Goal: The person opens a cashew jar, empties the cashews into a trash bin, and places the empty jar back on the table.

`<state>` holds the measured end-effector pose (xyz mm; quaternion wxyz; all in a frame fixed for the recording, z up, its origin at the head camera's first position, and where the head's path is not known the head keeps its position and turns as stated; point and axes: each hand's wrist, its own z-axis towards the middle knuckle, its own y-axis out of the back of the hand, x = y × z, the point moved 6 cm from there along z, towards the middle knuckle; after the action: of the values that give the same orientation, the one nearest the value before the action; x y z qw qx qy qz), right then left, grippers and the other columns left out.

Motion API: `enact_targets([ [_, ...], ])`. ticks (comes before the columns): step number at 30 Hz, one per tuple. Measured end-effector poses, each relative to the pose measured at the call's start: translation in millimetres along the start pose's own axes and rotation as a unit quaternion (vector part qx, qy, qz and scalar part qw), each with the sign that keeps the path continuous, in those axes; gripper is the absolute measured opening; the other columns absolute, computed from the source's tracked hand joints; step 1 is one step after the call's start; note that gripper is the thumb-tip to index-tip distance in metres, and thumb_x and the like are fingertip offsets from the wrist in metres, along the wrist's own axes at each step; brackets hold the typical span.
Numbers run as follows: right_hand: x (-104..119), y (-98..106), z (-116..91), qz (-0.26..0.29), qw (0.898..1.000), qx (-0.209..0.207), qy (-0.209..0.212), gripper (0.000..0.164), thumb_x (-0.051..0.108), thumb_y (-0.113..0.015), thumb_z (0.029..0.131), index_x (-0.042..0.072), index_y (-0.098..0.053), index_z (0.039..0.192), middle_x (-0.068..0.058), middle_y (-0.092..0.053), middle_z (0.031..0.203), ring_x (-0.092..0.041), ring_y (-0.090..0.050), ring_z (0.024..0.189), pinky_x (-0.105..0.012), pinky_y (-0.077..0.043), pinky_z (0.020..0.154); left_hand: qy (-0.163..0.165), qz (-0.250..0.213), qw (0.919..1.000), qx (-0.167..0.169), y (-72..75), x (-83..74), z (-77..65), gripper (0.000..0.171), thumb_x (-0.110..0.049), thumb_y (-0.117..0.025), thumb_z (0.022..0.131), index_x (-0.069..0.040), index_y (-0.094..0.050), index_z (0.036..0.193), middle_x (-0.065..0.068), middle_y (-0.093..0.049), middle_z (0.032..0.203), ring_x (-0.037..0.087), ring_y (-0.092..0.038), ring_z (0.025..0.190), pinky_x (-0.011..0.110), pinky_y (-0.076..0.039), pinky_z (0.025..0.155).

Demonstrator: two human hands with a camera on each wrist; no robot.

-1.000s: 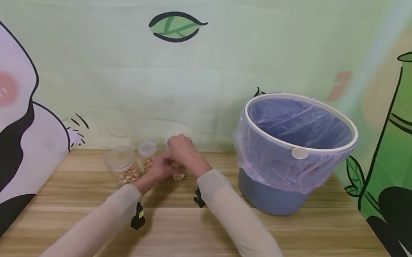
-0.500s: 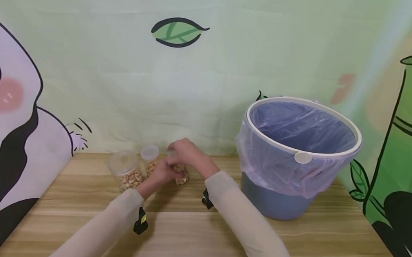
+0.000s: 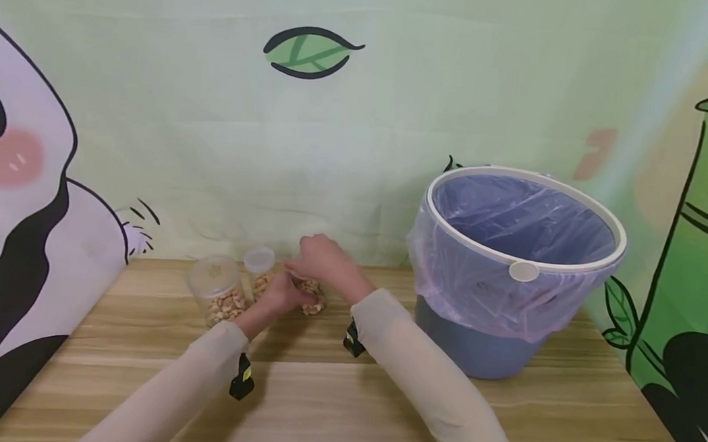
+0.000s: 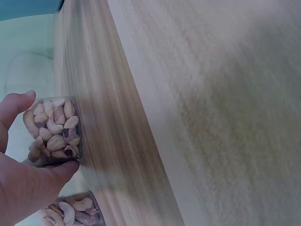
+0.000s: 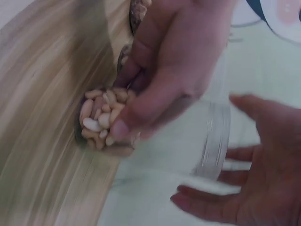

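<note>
Within the left grip (image 3: 279, 293), a nut-filled jar (image 4: 55, 126)

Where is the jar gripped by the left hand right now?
In the head view, the jar is on the table, slightly left of centre, between the small jar and the bin.
</note>
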<state>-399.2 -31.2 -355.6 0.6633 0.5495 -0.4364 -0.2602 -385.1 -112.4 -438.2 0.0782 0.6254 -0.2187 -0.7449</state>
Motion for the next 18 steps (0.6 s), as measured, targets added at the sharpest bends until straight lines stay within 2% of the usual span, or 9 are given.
enact_targets([
  [3, 2, -2, -5, -0.009, 0.998, -0.016, -0.065, 0.051, 0.051, -0.054, 0.102, 0.01, -0.062, 0.071, -0.005, -0.058, 0.067, -0.017, -0.052, 0.055, -0.03, -0.045, 0.048, 0.009, 0.024, 0.9997, -0.001, 0.8, 1.1, -0.1, 0.036, -0.001, -0.083, 0.08, 0.004, -0.069, 0.112, 0.018, -0.073, 0.109, 0.028, -0.065, 0.098, 0.032, -0.054, 0.08],
  [5, 5, -3, -7, -0.02, 0.995, -0.027, -0.094, 0.054, 0.054, -0.055, 0.101, 0.014, -0.061, 0.065, -0.004, -0.058, 0.064, -0.018, -0.055, 0.053, -0.031, -0.045, 0.044, 0.0, 0.036, 0.9993, -0.001, 1.5, 1.2, -0.7, 0.037, -0.002, -0.082, 0.081, 0.004, -0.067, 0.115, 0.017, -0.072, 0.11, 0.026, -0.065, 0.098, 0.032, -0.054, 0.081],
  [8, 7, -2, -10, -0.041, 0.991, -0.043, -0.122, 0.051, 0.055, -0.058, 0.099, 0.015, -0.065, 0.068, -0.005, -0.064, 0.071, -0.022, -0.063, 0.063, -0.034, -0.049, 0.047, -0.01, 0.053, 0.9985, -0.008, 2.8, 2.7, -0.3, 0.039, -0.002, -0.081, 0.081, 0.002, -0.064, 0.116, 0.016, -0.07, 0.111, 0.02, -0.06, 0.097, 0.031, -0.052, 0.082],
  [11, 9, 2, -10, -0.057, 0.989, -0.05, -0.123, 0.044, 0.051, -0.062, 0.097, 0.014, -0.068, 0.073, -0.007, -0.067, 0.081, -0.027, -0.064, 0.077, -0.037, -0.052, 0.052, -0.019, 0.052, 0.9984, -0.012, 3.7, 3.5, 0.7, 0.038, 0.0, -0.081, 0.08, 0.0, -0.065, 0.114, 0.012, -0.07, 0.109, 0.016, -0.056, 0.092, 0.029, -0.05, 0.079],
  [13, 10, 5, -10, -0.058, 0.991, -0.046, -0.115, 0.039, 0.047, -0.064, 0.095, 0.014, -0.068, 0.075, -0.007, -0.067, 0.085, -0.028, -0.064, 0.082, -0.038, -0.053, 0.055, -0.027, 0.035, 0.999, -0.008, 3.2, 3.0, 1.4, 0.033, 0.003, -0.081, 0.079, 0.001, -0.067, 0.11, 0.012, -0.072, 0.106, 0.015, -0.056, 0.09, 0.028, -0.051, 0.077],
  [16, 11, 8, -11, -0.057, 0.993, -0.033, -0.096, 0.031, 0.04, -0.068, 0.092, 0.013, -0.066, 0.078, -0.006, -0.066, 0.085, -0.026, -0.062, 0.083, -0.037, -0.053, 0.057, -0.032, 0.01, 0.9994, 0.003, 1.7, 2.4, 1.3, 0.03, 0.006, -0.081, 0.079, 0.002, -0.069, 0.107, 0.014, -0.073, 0.106, 0.018, -0.06, 0.093, 0.03, -0.053, 0.079],
  [18, 13, 10, -12, -0.058, 0.995, -0.021, -0.074, 0.028, 0.037, -0.069, 0.092, 0.012, -0.065, 0.079, -0.005, -0.066, 0.084, -0.023, -0.062, 0.079, -0.035, -0.053, 0.059, -0.024, 0.005, 0.9997, 0.007, 1.2, 2.8, 0.4, 0.033, 0.005, -0.082, 0.08, 0.003, -0.069, 0.111, 0.016, -0.072, 0.114, 0.021, -0.062, 0.102, 0.031, -0.053, 0.084],
])
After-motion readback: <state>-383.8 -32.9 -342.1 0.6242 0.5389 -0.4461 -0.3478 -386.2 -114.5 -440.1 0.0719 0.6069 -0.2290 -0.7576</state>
